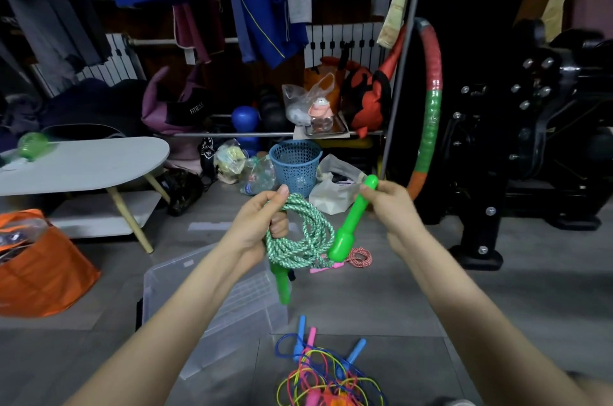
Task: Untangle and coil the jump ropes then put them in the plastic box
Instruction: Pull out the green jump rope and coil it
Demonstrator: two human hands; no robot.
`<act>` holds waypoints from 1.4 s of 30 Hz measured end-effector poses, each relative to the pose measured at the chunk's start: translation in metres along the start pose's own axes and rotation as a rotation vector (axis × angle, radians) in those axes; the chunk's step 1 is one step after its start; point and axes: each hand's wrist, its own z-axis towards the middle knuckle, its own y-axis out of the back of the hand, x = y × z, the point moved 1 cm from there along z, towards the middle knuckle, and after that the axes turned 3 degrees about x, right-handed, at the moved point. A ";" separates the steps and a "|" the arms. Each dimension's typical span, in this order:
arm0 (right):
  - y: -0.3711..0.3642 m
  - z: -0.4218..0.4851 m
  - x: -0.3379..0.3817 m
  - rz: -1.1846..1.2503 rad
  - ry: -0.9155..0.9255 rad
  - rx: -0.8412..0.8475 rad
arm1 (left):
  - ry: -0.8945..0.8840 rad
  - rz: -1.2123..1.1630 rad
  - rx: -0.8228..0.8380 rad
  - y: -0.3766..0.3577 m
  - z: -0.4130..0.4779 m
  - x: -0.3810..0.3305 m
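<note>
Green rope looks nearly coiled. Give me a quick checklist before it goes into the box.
1. Green-and-white braided rope gathered in loops in the left hand grip: ok.
2. Right hand grips the upper green plastic handle: ok.
3. Lower green plastic handle tucked into the coil: not ok, it hangs below.
4. Clear plastic box on the floor under the hands: ok.
5. Box open to receive: cannot tell.
6. Pile of thin blue, pink and yellow ropes untangled: not ok.
</note>
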 end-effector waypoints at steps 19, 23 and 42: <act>-0.030 -0.026 -0.003 0.160 0.071 0.459 | 0.076 0.036 0.181 -0.007 -0.008 -0.011; -0.023 -0.031 0.010 0.009 0.124 0.490 | 0.156 0.420 0.369 0.004 -0.011 -0.025; 0.024 -0.022 -0.018 0.470 -0.122 0.022 | -0.171 0.555 -0.021 0.019 0.006 -0.020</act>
